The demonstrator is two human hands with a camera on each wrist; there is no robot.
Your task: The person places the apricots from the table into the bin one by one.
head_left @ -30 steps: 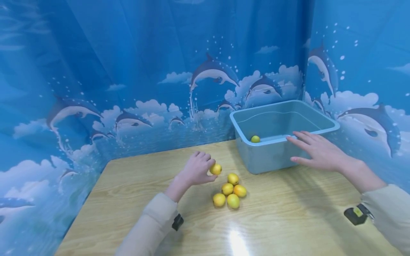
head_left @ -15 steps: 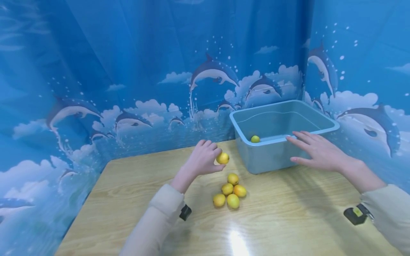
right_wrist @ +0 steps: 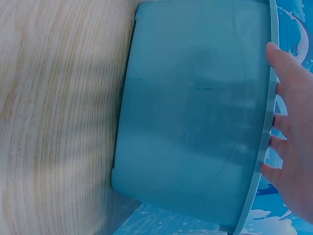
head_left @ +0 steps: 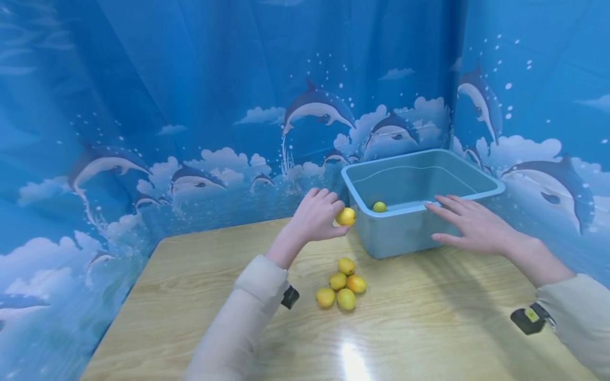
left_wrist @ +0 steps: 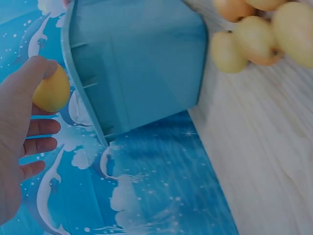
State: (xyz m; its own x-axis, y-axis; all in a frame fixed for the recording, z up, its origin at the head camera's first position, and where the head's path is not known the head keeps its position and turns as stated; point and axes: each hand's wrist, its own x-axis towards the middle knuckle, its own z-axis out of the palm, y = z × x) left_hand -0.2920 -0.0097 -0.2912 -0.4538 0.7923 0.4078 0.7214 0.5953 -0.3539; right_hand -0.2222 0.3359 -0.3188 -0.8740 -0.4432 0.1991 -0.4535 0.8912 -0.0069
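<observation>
Between thumb and fingers, my left hand (head_left: 315, 216) pinches a yellow lemon-like fruit (head_left: 346, 216), raised off the table just left of the blue bin (head_left: 397, 235). In the left wrist view the same fruit (left_wrist: 53, 90) shows near the bin's rim, the other fingers spread apart from it. My right hand (head_left: 481, 225) has its fingers extended at the bin's front rim; whether they touch it I cannot tell. Inside the bin lies one yellow-green fruit (head_left: 379, 207). Several more yellow fruits (head_left: 346, 299) lie clustered on the table in front of the bin.
The wooden table (head_left: 190, 296) extends to the left and front. A blue dolphin-printed curtain (head_left: 214, 106) hangs close behind the table and the bin, and also on the right.
My left hand has lifted the fruit away from beside the cluster, moving it up and right toward the bin. My right hand stays at the rim.
</observation>
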